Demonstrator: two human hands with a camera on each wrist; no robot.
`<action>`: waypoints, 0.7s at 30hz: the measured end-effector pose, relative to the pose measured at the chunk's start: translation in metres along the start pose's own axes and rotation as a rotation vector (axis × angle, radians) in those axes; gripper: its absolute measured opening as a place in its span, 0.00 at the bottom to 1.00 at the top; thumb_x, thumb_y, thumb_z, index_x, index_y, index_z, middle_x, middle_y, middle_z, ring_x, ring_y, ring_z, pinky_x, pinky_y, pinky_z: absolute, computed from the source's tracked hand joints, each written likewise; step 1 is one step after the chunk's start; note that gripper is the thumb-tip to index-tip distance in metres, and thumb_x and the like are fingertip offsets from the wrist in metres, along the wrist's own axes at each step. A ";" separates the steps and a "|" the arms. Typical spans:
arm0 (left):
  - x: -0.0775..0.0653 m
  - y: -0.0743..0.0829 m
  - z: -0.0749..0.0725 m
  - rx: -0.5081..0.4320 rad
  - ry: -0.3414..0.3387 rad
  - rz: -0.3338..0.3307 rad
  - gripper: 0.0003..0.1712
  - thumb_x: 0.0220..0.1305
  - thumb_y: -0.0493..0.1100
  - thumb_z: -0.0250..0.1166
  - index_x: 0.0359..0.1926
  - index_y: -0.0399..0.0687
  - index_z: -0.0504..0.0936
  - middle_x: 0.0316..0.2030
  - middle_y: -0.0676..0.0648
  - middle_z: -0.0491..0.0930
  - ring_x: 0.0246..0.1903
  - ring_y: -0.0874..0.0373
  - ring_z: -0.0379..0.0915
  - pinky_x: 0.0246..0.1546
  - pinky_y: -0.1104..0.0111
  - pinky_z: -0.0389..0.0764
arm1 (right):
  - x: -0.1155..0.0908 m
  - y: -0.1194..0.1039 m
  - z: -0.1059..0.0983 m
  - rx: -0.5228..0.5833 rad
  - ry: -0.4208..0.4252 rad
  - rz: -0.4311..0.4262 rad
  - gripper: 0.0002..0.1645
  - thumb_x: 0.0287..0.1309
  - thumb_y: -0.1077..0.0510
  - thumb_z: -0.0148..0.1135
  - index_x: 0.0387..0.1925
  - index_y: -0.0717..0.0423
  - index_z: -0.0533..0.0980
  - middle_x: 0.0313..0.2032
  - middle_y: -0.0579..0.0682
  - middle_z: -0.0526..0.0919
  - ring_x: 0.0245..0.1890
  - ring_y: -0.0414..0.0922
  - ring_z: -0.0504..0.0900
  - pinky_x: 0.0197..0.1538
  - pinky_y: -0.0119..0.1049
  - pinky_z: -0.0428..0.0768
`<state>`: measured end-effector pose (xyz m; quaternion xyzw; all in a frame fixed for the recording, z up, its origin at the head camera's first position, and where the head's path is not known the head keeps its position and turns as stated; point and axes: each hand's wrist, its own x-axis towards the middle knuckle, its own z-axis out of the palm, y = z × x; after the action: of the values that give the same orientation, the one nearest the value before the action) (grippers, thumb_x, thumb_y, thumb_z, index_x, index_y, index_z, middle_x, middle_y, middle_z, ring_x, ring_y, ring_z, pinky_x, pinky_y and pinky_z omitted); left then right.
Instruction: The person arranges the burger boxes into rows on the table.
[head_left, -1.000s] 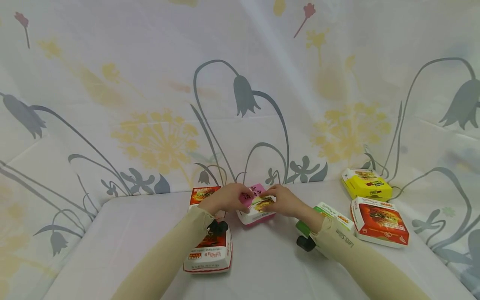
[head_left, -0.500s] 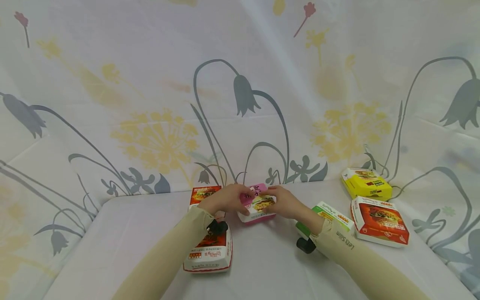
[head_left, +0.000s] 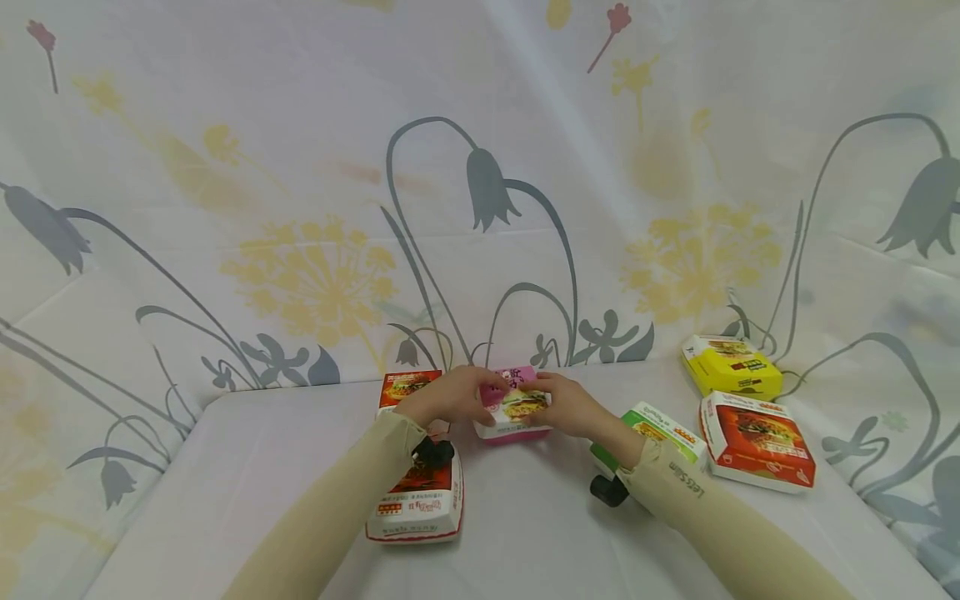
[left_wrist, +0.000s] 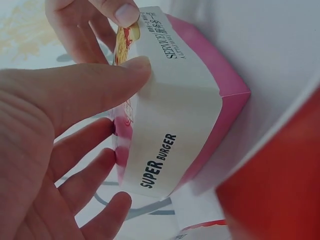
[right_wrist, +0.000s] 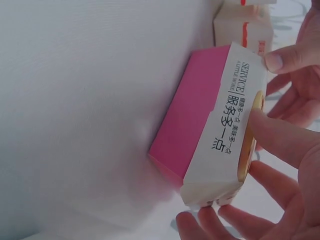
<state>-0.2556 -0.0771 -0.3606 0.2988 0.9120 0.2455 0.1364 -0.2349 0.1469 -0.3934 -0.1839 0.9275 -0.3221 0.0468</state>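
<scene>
A pink and white burger box point(head_left: 519, 406) sits on the white-covered table near the backdrop, between both hands. My left hand point(head_left: 460, 397) holds its left side. In the left wrist view, the thumb presses the top edge of the box point(left_wrist: 182, 107) and fingertips touch farther back. On the opposite side, my right hand point(head_left: 572, 405) holds the box. The right wrist view shows that thumb on the top edge of the box point(right_wrist: 207, 112), with several fingers bent round its end. The lid is closed; the far side is hidden.
Two red and white burger boxes, one nearer point(head_left: 420, 508) and one farther back point(head_left: 408, 387), lie at the left, partly behind the left arm. Right of the hands are a green box point(head_left: 671, 437), a red box point(head_left: 757, 440) and a yellow box point(head_left: 738, 371). A flowered cloth point(head_left: 322, 192) hangs behind.
The pink burger box has turned slightly between the hands, so its front edge lies straighter to the view. Both hands stay nearly in place; the other boxes have not moved.
</scene>
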 end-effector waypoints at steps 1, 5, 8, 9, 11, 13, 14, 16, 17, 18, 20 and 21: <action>0.000 0.000 0.000 0.000 0.001 0.000 0.29 0.54 0.39 0.76 0.58 0.54 0.82 0.58 0.50 0.78 0.55 0.50 0.71 0.58 0.56 0.73 | 0.000 0.000 0.000 0.001 0.000 0.001 0.32 0.53 0.57 0.75 0.60 0.58 0.78 0.67 0.66 0.68 0.67 0.65 0.65 0.67 0.62 0.63; 0.000 -0.001 0.000 -0.010 0.005 -0.004 0.29 0.55 0.38 0.76 0.59 0.54 0.82 0.59 0.50 0.78 0.54 0.50 0.71 0.58 0.56 0.74 | 0.001 -0.001 0.001 0.012 0.006 0.016 0.32 0.53 0.57 0.74 0.61 0.57 0.78 0.67 0.66 0.68 0.67 0.65 0.65 0.66 0.62 0.64; 0.001 -0.001 0.001 -0.013 0.008 -0.009 0.29 0.55 0.38 0.75 0.59 0.54 0.82 0.59 0.50 0.78 0.54 0.50 0.71 0.58 0.56 0.74 | 0.002 -0.001 0.003 0.019 0.013 0.035 0.32 0.53 0.57 0.74 0.61 0.57 0.78 0.67 0.66 0.68 0.67 0.65 0.65 0.66 0.62 0.64; 0.001 -0.002 0.001 -0.012 0.008 -0.011 0.29 0.55 0.38 0.75 0.59 0.55 0.82 0.59 0.50 0.78 0.54 0.50 0.71 0.58 0.56 0.74 | 0.002 -0.001 0.004 0.017 0.015 0.039 0.32 0.53 0.57 0.75 0.61 0.56 0.78 0.67 0.65 0.68 0.67 0.64 0.65 0.66 0.63 0.64; 0.001 -0.002 0.000 -0.007 0.007 -0.010 0.29 0.56 0.38 0.75 0.59 0.55 0.82 0.59 0.50 0.78 0.53 0.50 0.71 0.58 0.55 0.74 | 0.003 0.000 0.006 0.011 0.021 0.041 0.33 0.53 0.56 0.74 0.62 0.55 0.77 0.67 0.65 0.68 0.67 0.65 0.65 0.66 0.63 0.64; 0.001 -0.003 0.000 -0.007 0.005 -0.011 0.28 0.56 0.37 0.75 0.59 0.55 0.82 0.59 0.50 0.77 0.53 0.50 0.71 0.58 0.55 0.74 | 0.003 0.000 0.007 0.009 0.027 0.044 0.33 0.53 0.56 0.75 0.62 0.55 0.77 0.66 0.65 0.69 0.67 0.64 0.65 0.66 0.63 0.63; 0.001 -0.003 0.000 -0.007 0.004 -0.011 0.28 0.56 0.37 0.75 0.59 0.55 0.82 0.59 0.50 0.77 0.54 0.49 0.71 0.58 0.54 0.74 | 0.004 0.000 0.007 0.006 0.030 0.044 0.34 0.53 0.56 0.75 0.62 0.54 0.77 0.66 0.65 0.69 0.67 0.64 0.65 0.66 0.62 0.63; 0.001 -0.004 0.000 -0.002 0.002 -0.009 0.28 0.56 0.38 0.74 0.59 0.55 0.82 0.60 0.50 0.77 0.54 0.49 0.71 0.58 0.53 0.73 | 0.003 0.000 0.007 -0.001 0.036 0.034 0.33 0.53 0.56 0.75 0.62 0.55 0.77 0.66 0.66 0.69 0.67 0.65 0.65 0.66 0.63 0.64; 0.001 -0.004 0.000 0.003 0.002 -0.006 0.28 0.57 0.38 0.74 0.59 0.55 0.82 0.60 0.50 0.77 0.54 0.49 0.71 0.59 0.53 0.73 | 0.003 0.000 0.007 -0.003 0.039 0.031 0.33 0.53 0.56 0.75 0.62 0.55 0.78 0.66 0.66 0.69 0.67 0.65 0.65 0.66 0.63 0.64; 0.001 -0.004 0.000 0.007 0.001 -0.003 0.27 0.57 0.38 0.74 0.59 0.55 0.82 0.61 0.50 0.77 0.55 0.49 0.71 0.59 0.53 0.73 | 0.003 -0.001 0.007 0.002 0.039 0.034 0.32 0.53 0.56 0.75 0.61 0.55 0.78 0.66 0.66 0.69 0.67 0.65 0.65 0.66 0.63 0.63; 0.001 -0.006 0.000 0.020 -0.001 0.007 0.27 0.57 0.39 0.74 0.59 0.55 0.82 0.61 0.50 0.76 0.55 0.49 0.71 0.59 0.52 0.73 | 0.002 -0.001 0.007 0.012 0.041 0.041 0.31 0.53 0.56 0.74 0.61 0.54 0.79 0.66 0.66 0.68 0.67 0.66 0.65 0.66 0.63 0.63; 0.001 -0.006 0.000 0.026 -0.003 0.011 0.26 0.58 0.39 0.74 0.58 0.55 0.82 0.62 0.50 0.76 0.56 0.49 0.71 0.60 0.52 0.72 | 0.002 -0.001 0.007 0.017 0.043 0.044 0.31 0.53 0.56 0.74 0.60 0.54 0.79 0.67 0.67 0.68 0.67 0.66 0.65 0.66 0.64 0.63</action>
<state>-0.2591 -0.0808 -0.3641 0.3061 0.9132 0.2341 0.1324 -0.2347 0.1416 -0.3977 -0.1562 0.9294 -0.3327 0.0352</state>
